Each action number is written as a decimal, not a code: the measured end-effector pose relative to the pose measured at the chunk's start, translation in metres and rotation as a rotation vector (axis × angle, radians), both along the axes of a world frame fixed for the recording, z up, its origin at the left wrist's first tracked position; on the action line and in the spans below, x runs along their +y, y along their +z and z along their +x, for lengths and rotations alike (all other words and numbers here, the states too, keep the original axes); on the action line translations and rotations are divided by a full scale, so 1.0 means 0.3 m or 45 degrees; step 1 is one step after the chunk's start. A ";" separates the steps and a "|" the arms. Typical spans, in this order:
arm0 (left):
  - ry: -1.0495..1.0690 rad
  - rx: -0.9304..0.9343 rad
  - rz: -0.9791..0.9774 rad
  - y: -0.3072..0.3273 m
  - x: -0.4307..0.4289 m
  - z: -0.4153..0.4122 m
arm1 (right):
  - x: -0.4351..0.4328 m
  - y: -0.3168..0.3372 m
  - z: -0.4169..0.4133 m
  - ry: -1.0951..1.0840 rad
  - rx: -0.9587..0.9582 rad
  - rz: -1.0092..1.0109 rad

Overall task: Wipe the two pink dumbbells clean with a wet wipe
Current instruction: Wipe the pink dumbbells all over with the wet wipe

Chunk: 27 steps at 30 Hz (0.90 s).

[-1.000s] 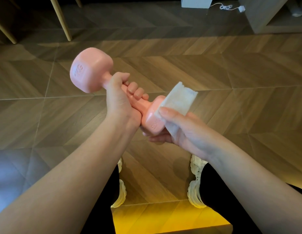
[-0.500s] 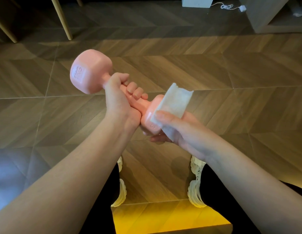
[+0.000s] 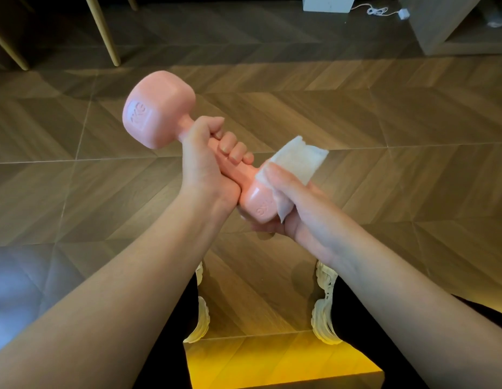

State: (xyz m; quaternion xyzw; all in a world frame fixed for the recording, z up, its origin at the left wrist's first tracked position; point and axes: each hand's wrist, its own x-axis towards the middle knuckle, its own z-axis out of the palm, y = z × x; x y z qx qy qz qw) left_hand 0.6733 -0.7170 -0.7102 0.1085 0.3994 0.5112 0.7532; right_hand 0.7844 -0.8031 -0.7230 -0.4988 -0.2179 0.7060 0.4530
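Observation:
A pink dumbbell [image 3: 157, 110] is held in the air over the floor, tilted, its far head up at the left and its near head low at the centre. My left hand [image 3: 207, 164] is wrapped around its handle. My right hand [image 3: 294, 209] cups the near head and presses a white wet wipe [image 3: 297, 161] against it with the thumb on top. Part of the wipe sticks up past my fingers. Only one dumbbell is in view.
Wooden herringbone floor [image 3: 384, 122] spreads all around. Pale chair legs [image 3: 104, 32] stand at the back left. A white box [image 3: 328, 2] with a cable and a grey cabinet [image 3: 440, 23] are at the back right. My white shoes [image 3: 322, 304] are below.
My right hand has slid the wipe a little leftward and down over the near head. The dumbbell has barely moved in my left hand.

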 end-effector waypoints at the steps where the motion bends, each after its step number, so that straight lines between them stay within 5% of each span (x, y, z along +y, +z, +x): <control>1: -0.012 0.010 0.014 0.004 -0.001 0.007 | 0.003 0.002 -0.006 -0.025 -0.010 -0.030; 8: -0.026 -0.011 0.041 0.003 0.001 0.004 | -0.013 0.009 0.044 0.126 0.463 -0.205; 20: 0.070 0.086 -0.115 -0.006 -0.001 0.002 | 0.001 0.009 -0.022 0.013 -0.037 -0.102; 27: 0.095 0.045 -0.156 -0.004 0.015 -0.012 | -0.008 0.002 0.030 0.129 0.223 0.077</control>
